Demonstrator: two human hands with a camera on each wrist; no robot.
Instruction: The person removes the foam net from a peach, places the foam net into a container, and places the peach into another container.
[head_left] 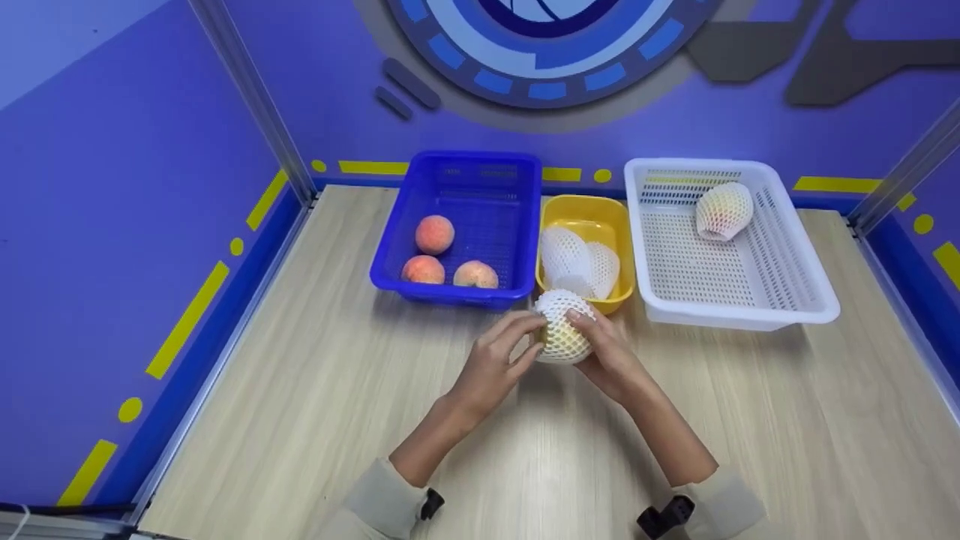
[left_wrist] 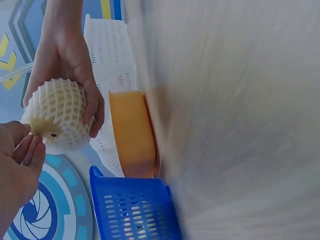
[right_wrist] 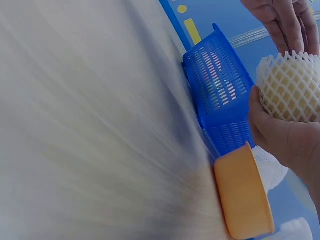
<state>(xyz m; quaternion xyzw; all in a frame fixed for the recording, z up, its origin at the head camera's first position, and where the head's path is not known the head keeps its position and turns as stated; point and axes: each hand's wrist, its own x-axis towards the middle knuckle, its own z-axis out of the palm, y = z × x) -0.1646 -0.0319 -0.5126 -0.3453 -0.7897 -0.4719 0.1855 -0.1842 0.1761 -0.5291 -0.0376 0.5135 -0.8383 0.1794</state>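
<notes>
A peach in a white foam fruit net (head_left: 564, 334) is held above the table, just in front of the yellow bin (head_left: 619, 225). My right hand (head_left: 611, 356) grips it from the right side, thumb on the net. With fingertips and thumb my left hand (head_left: 499, 356) pinches the net's edge at its opening, where bare yellowish skin shows in the left wrist view. Two loose foam nets (head_left: 566, 255) lie in the yellow bin. Several unwrapped peaches (head_left: 435, 235) sit in the blue basket (head_left: 381, 255) at left.
A white basket (head_left: 814, 292) stands at right, with one net-wrapped fruit (head_left: 724, 211) near its back. All three containers are side by side on the wooden table (head_left: 315, 390). Blue panels (head_left: 112, 247) enclose the table's back and sides.
</notes>
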